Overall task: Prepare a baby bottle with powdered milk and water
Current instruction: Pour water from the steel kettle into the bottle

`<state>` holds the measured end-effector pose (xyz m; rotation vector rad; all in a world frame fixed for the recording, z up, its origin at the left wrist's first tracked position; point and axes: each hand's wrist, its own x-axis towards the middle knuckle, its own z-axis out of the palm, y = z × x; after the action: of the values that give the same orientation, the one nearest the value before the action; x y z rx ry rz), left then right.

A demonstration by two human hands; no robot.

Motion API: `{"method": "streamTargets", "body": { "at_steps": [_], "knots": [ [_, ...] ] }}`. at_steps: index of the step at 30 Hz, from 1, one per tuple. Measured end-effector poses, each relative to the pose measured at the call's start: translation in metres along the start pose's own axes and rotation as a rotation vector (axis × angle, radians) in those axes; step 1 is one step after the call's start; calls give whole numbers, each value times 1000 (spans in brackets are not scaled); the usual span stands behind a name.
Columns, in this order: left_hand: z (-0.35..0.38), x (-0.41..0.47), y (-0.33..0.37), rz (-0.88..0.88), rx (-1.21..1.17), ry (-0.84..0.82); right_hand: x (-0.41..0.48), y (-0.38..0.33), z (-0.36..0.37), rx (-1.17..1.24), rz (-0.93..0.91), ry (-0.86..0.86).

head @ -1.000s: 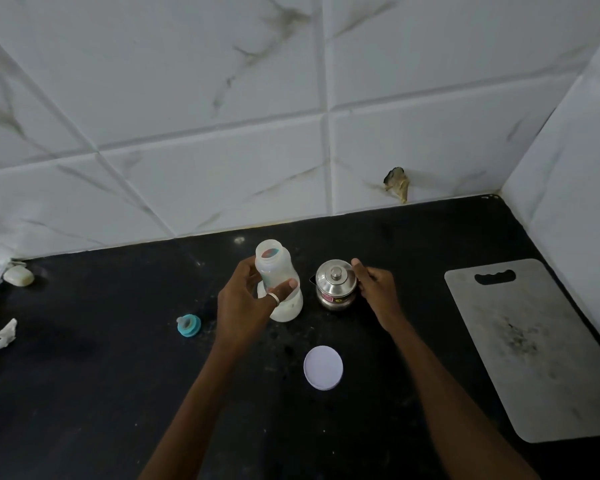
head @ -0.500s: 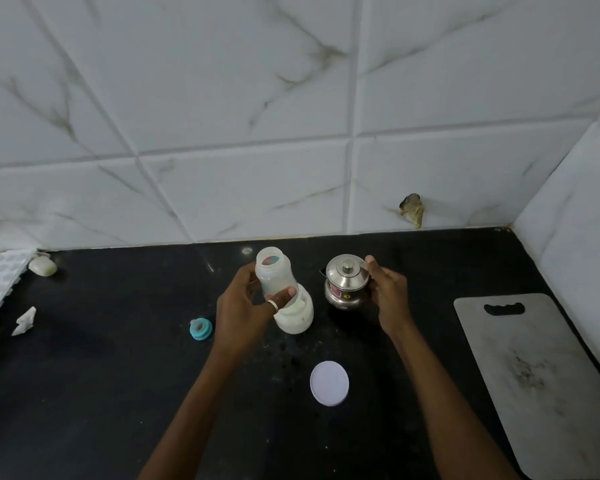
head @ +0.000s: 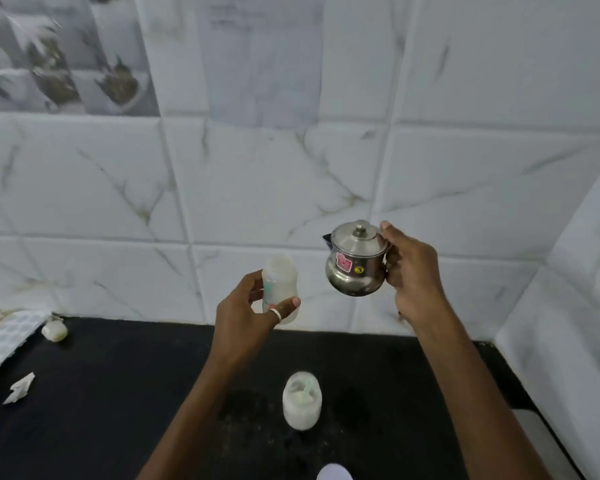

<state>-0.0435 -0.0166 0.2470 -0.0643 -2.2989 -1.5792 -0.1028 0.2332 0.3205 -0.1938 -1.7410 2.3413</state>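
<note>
Steel pot [head: 355,263], lid on, is gripped in the right hand [head: 413,271] just beside the uncapped baby bottle [head: 279,285] the left hand [head: 246,318] holds above the counter's [head: 118,393] back edge, so the water looks not yet poured and capping remains.

White lid [head: 334,474] cut by bottom edge, tray [head: 4,336] by left edge

Baby bottle [head: 279,285] and steel pot [head: 355,263] up above the bench [head: 118,393].
Your left grip [head: 246,317] curls round the bottle and your right grip [head: 413,271] round the lidded pot; an open white jar [head: 302,400] stands below.
</note>
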Motion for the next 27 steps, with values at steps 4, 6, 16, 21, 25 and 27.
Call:
{"method": "streamTargets", "body": {
  "at_steps": [4, 6, 16, 21, 25, 27],
  "knots": [
    [-23, 13, 34, 70, -38, 40, -16, -75, 34, 1, -58, -75],
    [-34, 19, 48, 100, -53, 59, -26, -105, 49, -21, -89, -113],
    [-59, 31, 83, 193, -51, 130, -43, -170, 92, -320, -212, -200],
    [-66, 34, 88, 198, -57, 154, -42, -186, 105, -468, -254, -205],
    [-68, 35, 90, 200, -45, 161, -44, -195, 116, -583, -274, -220],
    [-68, 35, 90, 196, -41, 159, -44, -197, 121, -625, -282, -236]
  ]
}}
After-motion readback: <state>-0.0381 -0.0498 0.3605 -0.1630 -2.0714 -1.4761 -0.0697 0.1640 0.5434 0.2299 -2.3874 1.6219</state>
